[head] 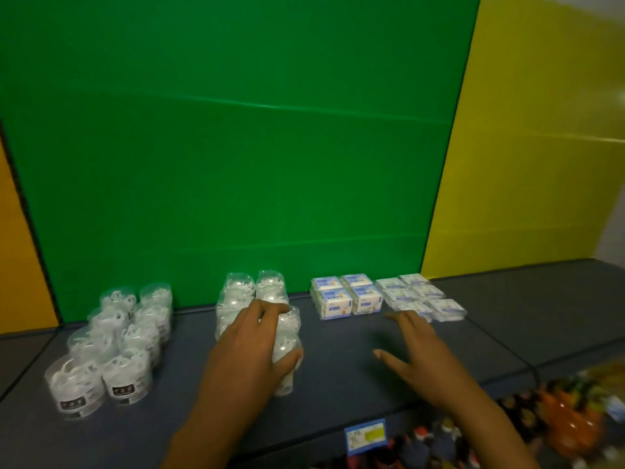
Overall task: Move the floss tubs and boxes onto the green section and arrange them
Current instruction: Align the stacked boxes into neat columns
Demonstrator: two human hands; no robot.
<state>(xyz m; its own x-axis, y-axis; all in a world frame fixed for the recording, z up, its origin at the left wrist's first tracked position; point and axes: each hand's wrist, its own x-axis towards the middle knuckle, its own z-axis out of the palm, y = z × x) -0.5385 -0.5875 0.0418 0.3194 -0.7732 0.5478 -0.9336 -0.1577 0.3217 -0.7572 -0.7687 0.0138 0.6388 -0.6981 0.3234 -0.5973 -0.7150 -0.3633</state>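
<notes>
On the dark shelf (338, 384) before the green back panel (236, 147) stand two groups of clear floss tubs. The left group (115, 346) has several tubs in two rows. My left hand (250, 346) grips a tub (287, 350) at the front right of the middle stacked group (252, 292). To the right are blue-and-white floss boxes (346, 296) and flat clear-wrapped boxes (419, 296). My right hand (412, 353) hovers with fingers spread and holds nothing, just in front of the clear-wrapped boxes.
An orange panel (17, 248) borders the green one on the left and a yellow panel (541, 147) on the right. A blue price tag (365, 434) sits on the shelf's front edge. Colourful packaged goods (541, 418) lie below at the lower right.
</notes>
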